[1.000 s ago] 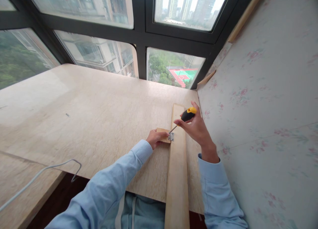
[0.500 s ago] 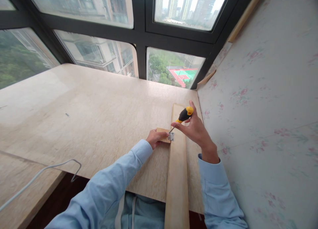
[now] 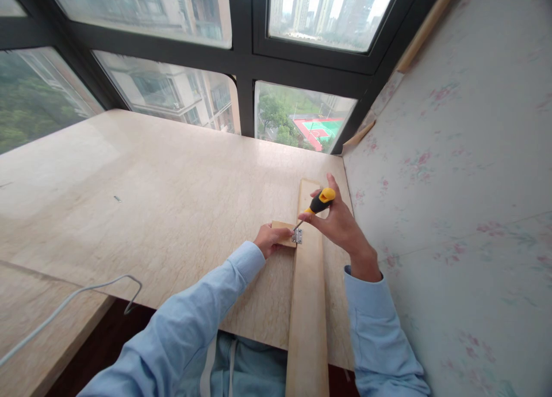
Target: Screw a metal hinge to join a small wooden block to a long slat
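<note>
A small metal hinge [image 3: 297, 236] bridges a short wooden block [image 3: 282, 226] and a long wooden board [image 3: 308, 305]. My left hand [image 3: 270, 239] is closed on the block, its thumb on top close to the hinge. In my right hand [image 3: 338, 222] is a screwdriver [image 3: 321, 200] with a black and yellow handle, held tilted between thumb and fingers. Its shaft slants down to the left and the tip meets the hinge's left leaf near my left thumb. Whether a screw sits under the tip is too small to tell.
The board lies on a beige stone-like sill [image 3: 181, 201] and juts past its front edge toward me. A tiny metal piece [image 3: 117, 199] lies to the left. A white cable [image 3: 86, 290] runs at lower left. A papered wall [image 3: 452, 184] rises at the right, windows behind.
The screwdriver's handle has turned and dipped slightly, and the fingers of my right hand have shifted around it. My left hand, the block and the board have stayed put.
</note>
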The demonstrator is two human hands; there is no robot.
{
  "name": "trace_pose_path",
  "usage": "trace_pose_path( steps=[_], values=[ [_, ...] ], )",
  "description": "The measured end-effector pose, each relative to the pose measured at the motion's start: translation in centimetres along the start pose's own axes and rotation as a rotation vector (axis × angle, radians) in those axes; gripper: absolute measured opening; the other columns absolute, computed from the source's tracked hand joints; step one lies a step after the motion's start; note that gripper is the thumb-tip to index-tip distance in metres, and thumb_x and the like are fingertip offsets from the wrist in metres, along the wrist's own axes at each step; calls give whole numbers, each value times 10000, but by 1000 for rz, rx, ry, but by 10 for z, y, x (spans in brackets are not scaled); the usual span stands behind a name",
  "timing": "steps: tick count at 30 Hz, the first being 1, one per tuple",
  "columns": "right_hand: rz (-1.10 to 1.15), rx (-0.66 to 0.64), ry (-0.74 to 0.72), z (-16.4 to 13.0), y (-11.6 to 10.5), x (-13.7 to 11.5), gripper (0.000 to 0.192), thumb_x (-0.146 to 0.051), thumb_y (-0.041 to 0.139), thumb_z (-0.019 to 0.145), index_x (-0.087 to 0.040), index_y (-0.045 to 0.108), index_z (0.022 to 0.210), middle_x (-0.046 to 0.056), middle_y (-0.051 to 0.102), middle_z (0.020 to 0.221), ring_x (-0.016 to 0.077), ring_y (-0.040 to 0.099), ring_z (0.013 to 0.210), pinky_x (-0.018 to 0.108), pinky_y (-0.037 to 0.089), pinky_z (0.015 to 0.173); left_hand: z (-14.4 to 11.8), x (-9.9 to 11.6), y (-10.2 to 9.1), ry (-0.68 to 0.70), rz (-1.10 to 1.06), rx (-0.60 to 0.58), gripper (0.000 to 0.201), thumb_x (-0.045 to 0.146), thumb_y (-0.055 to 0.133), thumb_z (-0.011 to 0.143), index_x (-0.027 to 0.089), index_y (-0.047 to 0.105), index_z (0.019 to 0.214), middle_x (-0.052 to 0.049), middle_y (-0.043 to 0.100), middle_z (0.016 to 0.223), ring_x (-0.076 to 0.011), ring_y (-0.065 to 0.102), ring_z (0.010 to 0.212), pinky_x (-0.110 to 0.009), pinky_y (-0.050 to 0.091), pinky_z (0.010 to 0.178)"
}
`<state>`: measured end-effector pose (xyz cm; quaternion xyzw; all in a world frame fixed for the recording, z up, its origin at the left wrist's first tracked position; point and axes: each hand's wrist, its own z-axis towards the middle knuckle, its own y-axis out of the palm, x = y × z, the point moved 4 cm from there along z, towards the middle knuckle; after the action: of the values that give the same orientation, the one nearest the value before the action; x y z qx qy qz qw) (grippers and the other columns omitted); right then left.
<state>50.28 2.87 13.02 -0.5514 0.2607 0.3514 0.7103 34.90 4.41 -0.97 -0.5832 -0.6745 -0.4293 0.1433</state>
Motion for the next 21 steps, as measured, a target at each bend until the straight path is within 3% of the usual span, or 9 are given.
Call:
trace_pose_path(
  steps=[3,6,8,11,13,16,19,21],
  values=[
    [203,-125,-79,-4,4,0,1010,-400,690,828,-305,-3,1556,102,548,1357,255,532,1276,487,423,1090,0,0,0,1,-9,4,317,71,834,544,118,672,813,-68,725,827,-205,688,743,-336,572,707],
    [345,-204,-97,-6,4,-3,884,-391,638,870,-323,75,1548,89,584,1325,233,569,1248,460,475,1048,1,0,-1,14,-15,-13,347,92,849,522,114,682,826,-76,729,849,-211,692,755,-340,571,713],
    [284,-141,-48,-3,3,-5,852,-433,683,834,-296,207,1527,74,681,1139,255,668,1079,469,529,973,1,0,-1,20,-15,-19,352,96,847,521,112,686,833,-82,730,862,-214,693,758,-344,572,711],
    [-13,97,94,2,-2,-6,965,-525,813,667,-215,368,1465,55,705,845,322,702,859,513,566,839,1,-1,-1,17,-10,-15,325,81,828,540,118,684,829,-79,733,857,-209,690,754,-337,574,701],
    [-142,190,166,3,-3,-6,1071,-561,851,580,-178,372,1458,69,694,817,359,690,842,536,562,798,1,0,-1,18,-9,-12,308,70,820,553,127,679,821,-72,732,849,-203,687,751,-328,574,699],
    [-23,148,130,3,0,-4,1032,-562,815,636,-204,323,1469,116,688,1048,347,669,982,530,549,868,1,0,-1,16,-5,-11,296,63,813,565,129,673,818,-71,731,841,-203,686,743,-331,575,696],
    [277,4,11,0,1,-3,792,-509,731,763,-279,346,1416,108,599,1301,285,573,1222,488,507,995,2,-1,0,10,0,-10,294,65,814,567,128,671,817,-67,728,836,-200,687,741,-325,575,698],
    [433,-96,-16,-2,0,-2,640,-472,705,800,-301,413,1343,91,563,1366,255,513,1305,467,491,1030,3,-2,-1,8,9,-4,300,76,821,566,138,669,817,-57,727,836,-200,689,750,-317,573,699]
  ],
)
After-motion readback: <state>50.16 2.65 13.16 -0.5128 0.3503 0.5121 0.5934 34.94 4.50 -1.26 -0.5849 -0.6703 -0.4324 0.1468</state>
